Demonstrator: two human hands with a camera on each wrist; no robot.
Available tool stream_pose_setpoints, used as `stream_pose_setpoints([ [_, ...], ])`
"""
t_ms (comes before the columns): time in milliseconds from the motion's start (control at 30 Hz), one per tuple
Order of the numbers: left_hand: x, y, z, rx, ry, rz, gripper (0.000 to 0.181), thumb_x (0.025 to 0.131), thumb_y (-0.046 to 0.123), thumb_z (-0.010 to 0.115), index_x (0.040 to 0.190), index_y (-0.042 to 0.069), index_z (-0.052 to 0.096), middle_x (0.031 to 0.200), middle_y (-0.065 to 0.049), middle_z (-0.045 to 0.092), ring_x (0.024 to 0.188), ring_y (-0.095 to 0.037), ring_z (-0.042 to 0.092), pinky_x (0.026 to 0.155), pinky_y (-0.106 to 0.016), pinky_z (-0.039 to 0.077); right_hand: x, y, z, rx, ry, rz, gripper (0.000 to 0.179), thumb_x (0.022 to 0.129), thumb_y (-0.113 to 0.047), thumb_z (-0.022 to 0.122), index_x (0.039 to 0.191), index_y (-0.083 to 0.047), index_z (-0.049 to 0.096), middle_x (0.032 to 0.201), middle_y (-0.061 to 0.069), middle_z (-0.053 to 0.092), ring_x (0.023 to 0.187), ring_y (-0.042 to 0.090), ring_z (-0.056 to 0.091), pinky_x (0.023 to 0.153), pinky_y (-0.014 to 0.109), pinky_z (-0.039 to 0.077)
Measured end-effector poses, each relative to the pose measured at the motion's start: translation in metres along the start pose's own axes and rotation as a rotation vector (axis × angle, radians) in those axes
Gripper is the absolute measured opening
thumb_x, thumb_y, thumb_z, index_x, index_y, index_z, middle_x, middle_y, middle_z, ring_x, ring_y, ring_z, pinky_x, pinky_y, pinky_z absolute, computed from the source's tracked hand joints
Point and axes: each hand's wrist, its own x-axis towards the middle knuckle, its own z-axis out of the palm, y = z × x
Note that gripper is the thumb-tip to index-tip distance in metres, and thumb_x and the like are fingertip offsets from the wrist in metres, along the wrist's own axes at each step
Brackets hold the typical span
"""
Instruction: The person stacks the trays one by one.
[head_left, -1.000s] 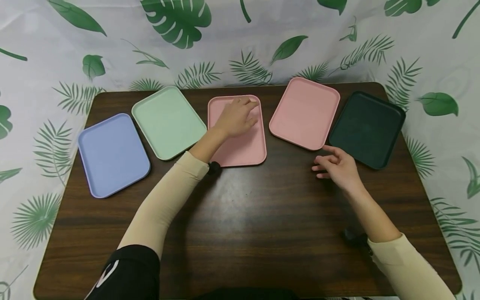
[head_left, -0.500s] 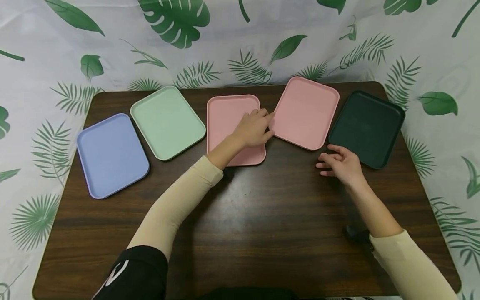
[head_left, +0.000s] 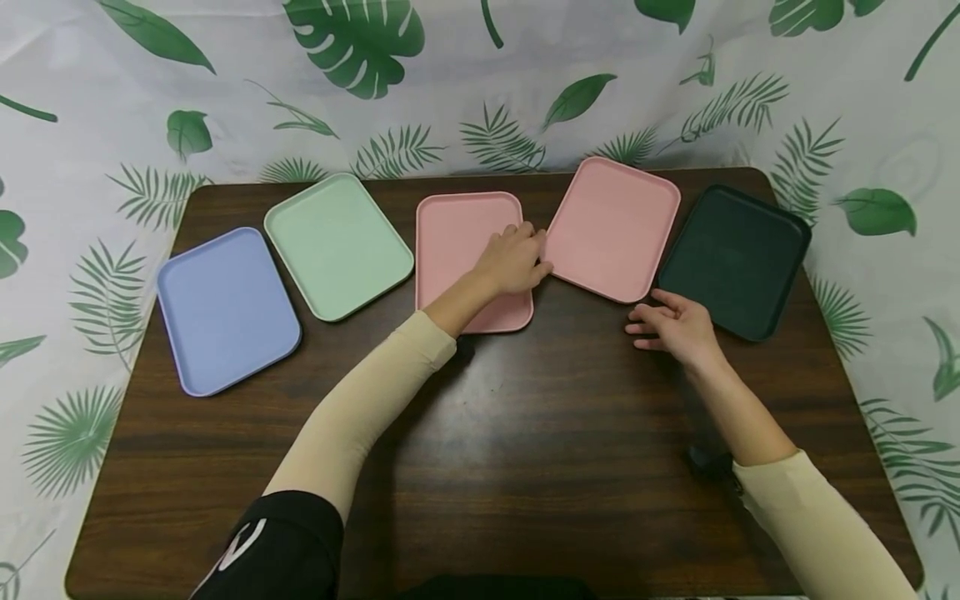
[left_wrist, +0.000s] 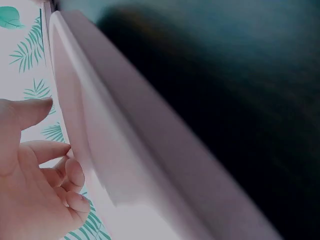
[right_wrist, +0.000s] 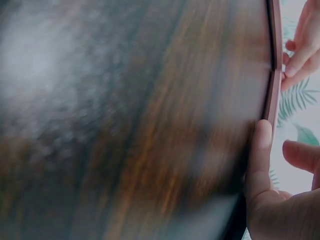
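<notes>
Two pink trays lie on the table, a middle pink tray (head_left: 459, 229) and a right pink tray (head_left: 613, 229). My left hand (head_left: 513, 260) is over the right side of the middle one, its fingertips at the left edge of the right one. Seen from the left wrist, the fingers of that hand (left_wrist: 45, 170) are loosely bent, with the thumb apart. My right hand (head_left: 681, 332) is at the near right corner of the right pink tray, beside a dark green tray (head_left: 735, 262). In the right wrist view one finger (right_wrist: 262, 145) appears to touch a tray's edge.
A light green tray (head_left: 337, 246) and a blue tray (head_left: 228, 312) lie to the left on the dark wooden table (head_left: 510, 467). Behind the table hangs a white cloth (head_left: 450, 92) printed with green leaves.
My left hand has moved right and a little nearer, from over the middle pink tray to the right pink tray's left edge. The right hand has hardly moved; the trays lie as before.
</notes>
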Motion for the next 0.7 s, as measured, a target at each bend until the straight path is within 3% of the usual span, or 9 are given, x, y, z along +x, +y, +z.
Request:
stream_pose_setpoints([
  [167, 0.005, 0.002, 0.000, -0.032, -0.007, -0.019, 0.046, 0.100, 0.042, 0.051, 0.131, 0.009, 0.056, 0.119, -0.009, 0.052, 0.104, -0.027, 0.049, 0.084, -0.043, 0.042, 0.004, 0.001, 0.003, 0.016, 0.015, -0.007, 0.075, 0.099, -0.018, 0.059, 0.155, 0.003, 0.013, 0.096, 0.000, 0.072, 0.084, 0.012, 0.072, 0.071, 0.031, 0.056],
  [433, 0.009, 0.005, -0.001, -0.070, 0.025, -0.053, 0.025, 0.098, 0.034, 0.056, 0.101, 0.010, 0.062, 0.108, -0.009, 0.056, 0.103, -0.029, 0.052, 0.084, -0.045, 0.043, 0.008, 0.002, 0.012, 0.057, 0.070, -0.057, 0.074, 0.097, -0.013, 0.061, 0.152, 0.009, 0.016, 0.088, -0.002, 0.073, 0.078, 0.010, 0.072, 0.067, 0.028, 0.056],
  [700, 0.011, 0.005, 0.000, -0.107, 0.017, -0.094, 0.025, 0.096, 0.035, 0.058, 0.099, 0.010, 0.062, 0.106, -0.009, 0.056, 0.104, -0.028, 0.052, 0.086, -0.044, 0.042, 0.012, 0.002, 0.017, 0.113, 0.155, -0.062, 0.068, 0.096, -0.010, 0.062, 0.149, 0.010, 0.025, 0.081, -0.003, 0.073, 0.074, 0.011, 0.072, 0.063, 0.027, 0.056],
])
